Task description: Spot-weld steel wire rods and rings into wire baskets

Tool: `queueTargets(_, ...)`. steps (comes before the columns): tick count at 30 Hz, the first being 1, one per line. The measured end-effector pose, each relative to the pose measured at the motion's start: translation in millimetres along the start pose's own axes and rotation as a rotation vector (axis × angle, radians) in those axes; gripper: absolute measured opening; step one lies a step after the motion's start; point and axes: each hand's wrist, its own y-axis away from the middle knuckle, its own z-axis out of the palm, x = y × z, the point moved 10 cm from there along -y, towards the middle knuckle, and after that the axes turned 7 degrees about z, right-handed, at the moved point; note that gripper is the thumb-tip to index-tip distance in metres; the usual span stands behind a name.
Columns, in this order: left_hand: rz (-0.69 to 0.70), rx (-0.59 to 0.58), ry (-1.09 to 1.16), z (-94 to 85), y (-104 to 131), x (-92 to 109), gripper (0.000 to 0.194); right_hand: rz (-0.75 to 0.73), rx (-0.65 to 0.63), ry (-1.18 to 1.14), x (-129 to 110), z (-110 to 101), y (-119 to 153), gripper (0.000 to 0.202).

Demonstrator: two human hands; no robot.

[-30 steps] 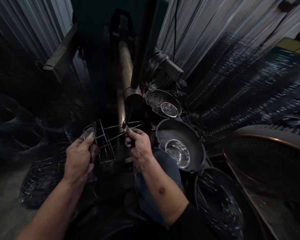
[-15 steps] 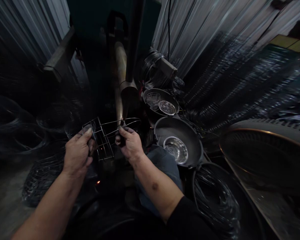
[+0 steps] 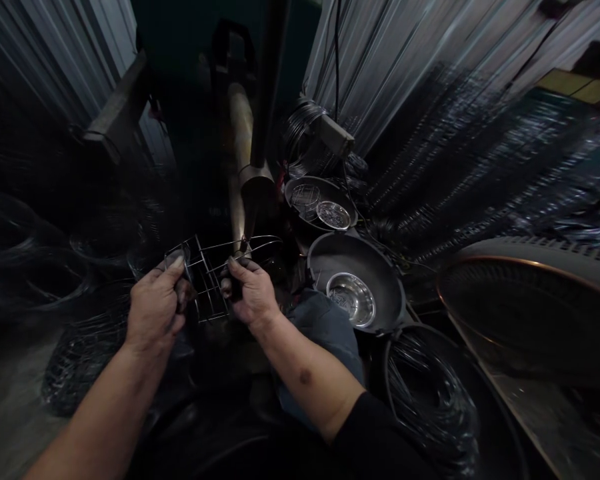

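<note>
A thin wire frame (image 3: 211,291) with crossing rods and a curved end lies between my hands, its far part at the tip of a metal rod machine (image 3: 242,127). My left hand (image 3: 156,299) pinches the frame's left end between thumb and fingers. Close to the machine's tip, my right hand (image 3: 250,287) is closed at the frame's right part, thumb against curled fingers; what it grips is too dark to make out.
To the right, a grey pan (image 3: 325,250) holds a shiny metal bowl (image 3: 351,299); a farther pan (image 3: 293,208) holds another bowl and wire pieces. Coiled wire (image 3: 430,400) lies lower right, near a large round fan-like guard (image 3: 520,267). Wire bundles (image 3: 83,360) sit at left.
My right hand has moved slightly left and down, away from the machine's tip. An orange spark below the frame is gone. My left hand and the frame have hardly moved.
</note>
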Motion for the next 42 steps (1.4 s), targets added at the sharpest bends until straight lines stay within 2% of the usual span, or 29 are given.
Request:
queueTargets(3,-0.004,0.022,-0.014,-0.7,-1,4,0.033,-0.002,0.011,-0.005,3,5,-4,0.018)
queueTargets(8,-0.034,0.061,-0.035,0.3,-1,14,0.020,-0.013,0.029,-0.001,-1,13,-10,0.020)
queueTargets(12,-0.023,0.040,-0.026,4.9,-2,18,0.027,-0.040,0.052,0.020,-4,13,-12,0.025)
queueTargets(18,-0.005,0.027,-0.091,2.4,-10,13,0.040,-0.039,0.091,-0.015,-1,9,-14,0.021)
queueTargets(21,0.025,0.005,-0.048,3.4,-10,12,0.037,-0.053,0.067,-0.022,-2,11,-11,0.019)
queueTargets(28,-0.012,-0.006,0.002,1.7,0,2,0.031,-0.056,0.074,-0.005,-1,4,3,0.023)
queueTargets(35,-0.020,-0.017,-0.013,4.1,1,1,0.030,-0.062,0.051,0.007,0,5,1,0.022)
queueTargets(38,-0.017,-0.029,0.018,5.9,2,3,0.029,-0.077,0.032,0.097,0,0,5,0.022)
queueTargets(42,-0.010,-0.077,0.079,9.1,8,7,0.033,-0.136,-0.090,0.483,-1,-6,28,0.018)
